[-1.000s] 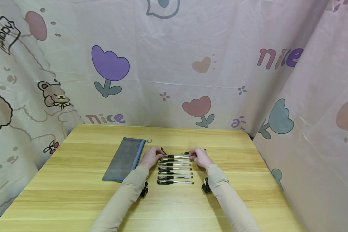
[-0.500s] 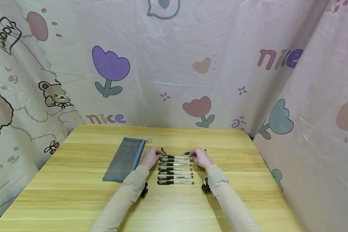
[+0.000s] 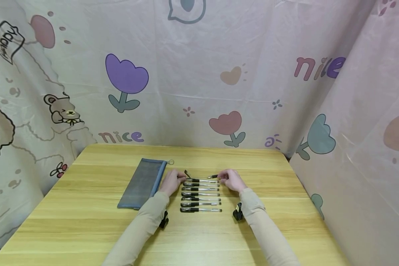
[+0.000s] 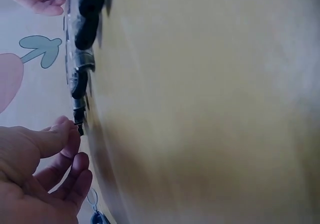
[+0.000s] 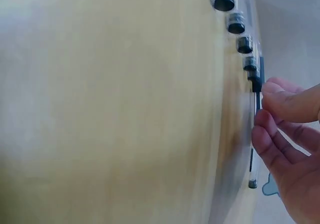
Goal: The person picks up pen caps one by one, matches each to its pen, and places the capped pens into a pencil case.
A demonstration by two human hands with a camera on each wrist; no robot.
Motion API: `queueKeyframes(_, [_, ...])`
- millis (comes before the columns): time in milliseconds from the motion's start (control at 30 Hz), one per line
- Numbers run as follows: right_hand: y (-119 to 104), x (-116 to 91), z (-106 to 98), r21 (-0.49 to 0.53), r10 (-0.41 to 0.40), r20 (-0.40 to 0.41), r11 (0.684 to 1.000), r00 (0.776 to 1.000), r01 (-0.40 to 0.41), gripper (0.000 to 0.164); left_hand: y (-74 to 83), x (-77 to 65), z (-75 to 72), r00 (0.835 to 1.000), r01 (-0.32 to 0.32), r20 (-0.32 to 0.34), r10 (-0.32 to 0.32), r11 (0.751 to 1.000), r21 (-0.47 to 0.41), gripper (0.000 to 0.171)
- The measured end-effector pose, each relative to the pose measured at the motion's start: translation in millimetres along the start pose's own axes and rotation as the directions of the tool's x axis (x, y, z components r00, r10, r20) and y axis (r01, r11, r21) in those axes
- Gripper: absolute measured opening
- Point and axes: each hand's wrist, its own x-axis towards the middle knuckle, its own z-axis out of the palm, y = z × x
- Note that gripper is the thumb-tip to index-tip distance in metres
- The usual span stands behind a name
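Observation:
Several black-capped clear gel pens (image 3: 201, 210) lie in a neat row at mid table, caps to the left. My left hand (image 3: 170, 183) is at the cap end of the farthest pen in the row (image 3: 203, 180), fingertips bent loosely beside it. Just beyond those fingertips lies a loose black pen cap (image 3: 187, 174). My right hand (image 3: 233, 181) is past the row's right end, over an uncapped gel pen (image 3: 213, 176). In the right wrist view its fingers overlap that pen's clear barrel (image 5: 253, 169), with thumb and fingertips slightly apart.
A grey mesh zip pouch (image 3: 141, 183) with blue edging lies left of the row, close to my left forearm. Its zip ring (image 3: 171, 162) points toward the back. A patterned curtain (image 3: 186, 74) hangs behind the wooden table (image 3: 199, 240).
My right hand has shifted from the row's end rightward over the uncapped pen, hiding its tail. My left hand has drawn slightly left from the farthest pen. The row looks unchanged.

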Motion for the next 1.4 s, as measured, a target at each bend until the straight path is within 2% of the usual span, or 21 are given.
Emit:
queueKeyframes(133, [7, 2, -4, 0.054, 0.034, -0.074, 0.998, 0.997, -0.03, 0.02, 0.1, -3.9, 0.2, 0.999, -0.008, -0.033, 0.007, 1.0, -0.022, 0.019])
queueKeyframes(267, [12, 5, -7, 0.053, 0.072, -0.129, 0.996, 0.989, -0.065, 0.023, -1.4, -6.3, 1.1, 0.996, -0.028, -0.081, 0.024, 0.999, -0.046, 0.023])
queueKeyframes(433, [15, 11, -9, 0.009, 0.087, -0.119, 0.996, 0.989, -0.086, 0.022, -3.4, -8.9, 0.0, 0.992, -0.053, -0.118, 0.047, 0.997, -0.049, 0.026])
queueKeyframes(633, [18, 17, -8, -0.06, 0.061, -0.113, 0.996, 0.992, -0.068, 0.02, -4.7, -12.0, -1.6, 0.991, -0.071, -0.113, 0.068, 0.997, -0.017, 0.025])
queueKeyframes(1167, [19, 20, -7, -0.107, 0.1, -0.075, 0.988, 0.992, -0.107, 0.016, -8.5, -15.5, -0.3, 0.99, -0.081, -0.114, 0.081, 0.997, 0.0, 0.025])
queueKeyframes(1400, [19, 20, -4, -0.125, 0.098, -0.091, 0.986, 0.991, -0.109, 0.012, -10.7, -15.1, 0.3, 0.988, -0.1, -0.117, 0.101, 0.995, 0.01, 0.025])
